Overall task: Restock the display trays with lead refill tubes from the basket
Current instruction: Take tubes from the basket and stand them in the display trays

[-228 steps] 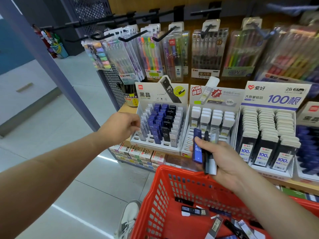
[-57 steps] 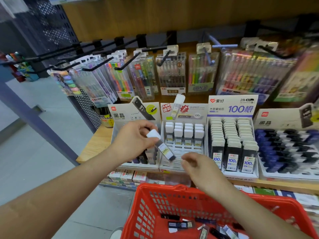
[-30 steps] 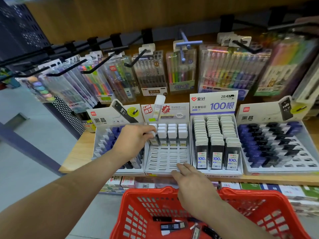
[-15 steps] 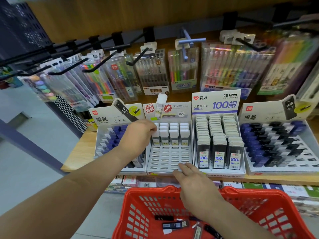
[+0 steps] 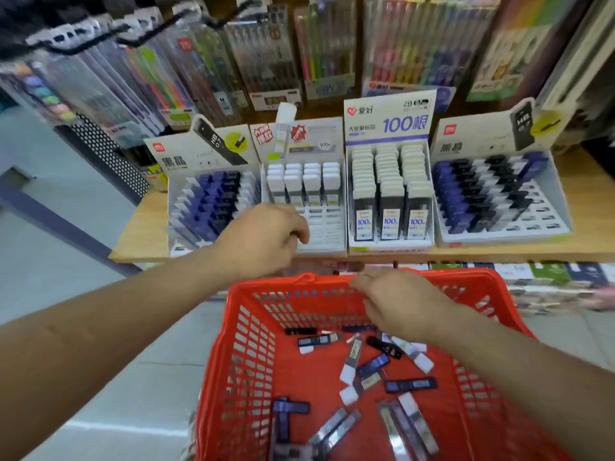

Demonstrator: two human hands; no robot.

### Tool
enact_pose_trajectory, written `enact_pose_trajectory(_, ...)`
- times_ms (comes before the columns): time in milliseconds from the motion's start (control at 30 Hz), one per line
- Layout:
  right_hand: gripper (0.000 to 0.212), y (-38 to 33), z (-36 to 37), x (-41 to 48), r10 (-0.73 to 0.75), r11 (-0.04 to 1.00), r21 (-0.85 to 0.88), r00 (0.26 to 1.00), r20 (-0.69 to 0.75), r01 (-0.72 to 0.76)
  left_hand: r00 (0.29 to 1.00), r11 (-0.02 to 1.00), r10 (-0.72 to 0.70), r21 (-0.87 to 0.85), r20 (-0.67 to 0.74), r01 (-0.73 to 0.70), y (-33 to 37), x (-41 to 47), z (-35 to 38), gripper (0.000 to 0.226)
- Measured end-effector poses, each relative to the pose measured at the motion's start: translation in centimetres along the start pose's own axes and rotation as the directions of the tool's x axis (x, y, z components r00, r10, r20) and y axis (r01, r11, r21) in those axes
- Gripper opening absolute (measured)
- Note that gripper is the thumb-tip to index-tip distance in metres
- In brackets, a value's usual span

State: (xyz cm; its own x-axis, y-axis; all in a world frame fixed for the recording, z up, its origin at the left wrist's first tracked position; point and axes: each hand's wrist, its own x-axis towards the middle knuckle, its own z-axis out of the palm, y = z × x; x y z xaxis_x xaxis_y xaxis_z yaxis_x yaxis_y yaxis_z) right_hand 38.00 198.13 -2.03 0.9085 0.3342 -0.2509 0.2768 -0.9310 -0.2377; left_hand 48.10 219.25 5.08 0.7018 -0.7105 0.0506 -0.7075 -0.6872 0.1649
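Several lead refill tubes, black, blue and white-capped, lie loose on the floor of the red basket. My right hand hangs over the basket's far rim, fingers relaxed and pointing down, holding nothing. My left hand hovers in front of the second display tray, fingers loosely curled and empty. That tray has white-capped tubes in its back rows and bare slots in front. The left tray carries blue and black tubes.
A full tray of 100-count tubes and a blue-and-black tube tray stand to the right on the wooden shelf. Packs of pens hang on hooks behind. More boxed stock sits under the shelf.
My left hand has pulled back from the white-capped tubes toward the tray's front. My right hand left the tray's front edge and now hangs over the basket. The view tilted down.
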Motion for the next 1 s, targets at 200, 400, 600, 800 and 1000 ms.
enact_pose_trajectory(200, 0.039, 3.4, 7.2, -5.3, 0.123, 0.988, -0.131, 0.943, 0.310, -0.086, 0.849, 0.986, -0.009, 0.145, 0.528, -0.079, 4.7, -6.1, 8.3, 0.022)
enact_pose_trajectory(400, 0.077, 4.1, 14.3, -8.8, 0.323, 0.942, -0.062, 0.840, 0.435, -0.330, 0.651, 0.972, -0.233, 0.162, 0.722, 0.168, 6.8, -12.0, 21.3, 0.048)
enact_pose_trajectory(600, 0.096, 1.8, 20.6, -7.6, 0.486, 0.829, 0.044, 0.757, 0.437, -0.557, 0.646, 0.931, -0.319, 0.102, 0.694, 0.351, 9.7, -13.0, 28.0, 0.067)
enact_pose_trajectory(800, 0.049, 2.4, 23.0, -5.5, 0.492, 0.864, -0.052, 0.818, 0.299, -0.501, 0.592, 0.935, -0.326, 0.161, 0.737, 0.315, 10.6, -13.1, 30.2, 0.050)
enact_pose_trajectory(1000, 0.042, 4.2, 24.3, -5.6, 0.537, 0.783, 0.088, 0.741, 0.402, -0.615, 0.705, 0.829, -0.364, -0.133, 0.609, 0.543, 9.1, -12.4, 30.1, 0.033)
